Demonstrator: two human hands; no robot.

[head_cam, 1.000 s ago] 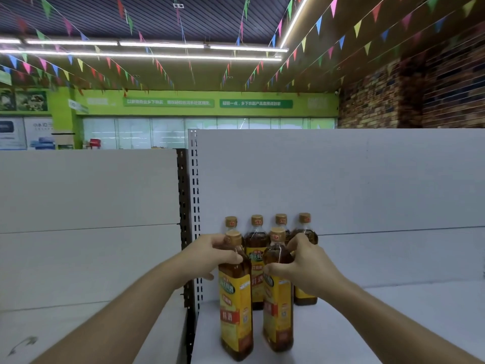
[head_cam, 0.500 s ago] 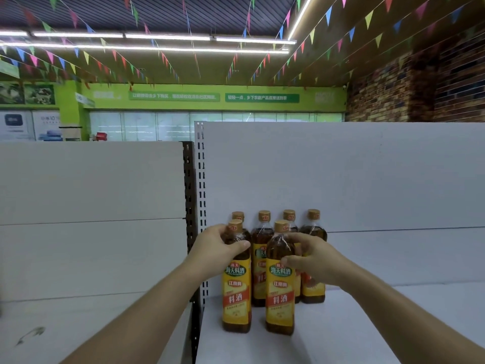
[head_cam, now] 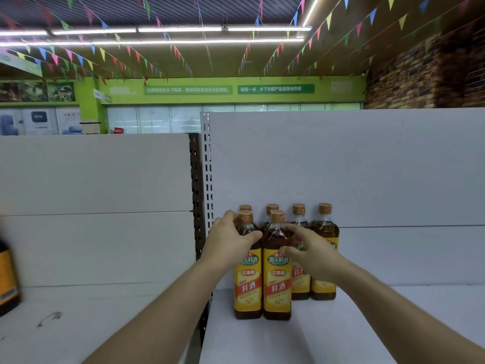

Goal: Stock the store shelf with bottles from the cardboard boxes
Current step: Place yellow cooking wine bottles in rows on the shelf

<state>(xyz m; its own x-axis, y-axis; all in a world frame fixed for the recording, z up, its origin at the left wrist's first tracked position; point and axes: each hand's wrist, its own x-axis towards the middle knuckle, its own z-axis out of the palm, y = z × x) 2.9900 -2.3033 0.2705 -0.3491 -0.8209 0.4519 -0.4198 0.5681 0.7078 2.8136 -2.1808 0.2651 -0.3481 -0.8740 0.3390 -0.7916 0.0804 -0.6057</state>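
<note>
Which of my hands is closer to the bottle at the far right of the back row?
Right. The right hand holds the front-right bottle, just left of the far-right back bottle; the left hand grips the front-left bottle, farther left.

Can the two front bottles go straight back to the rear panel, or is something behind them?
Blocked. A back row of four bottles stands in front of the rear panel; its two left ones sit directly behind the front left bottle and front right bottle. Bare shelf lies to the row's right.
</note>
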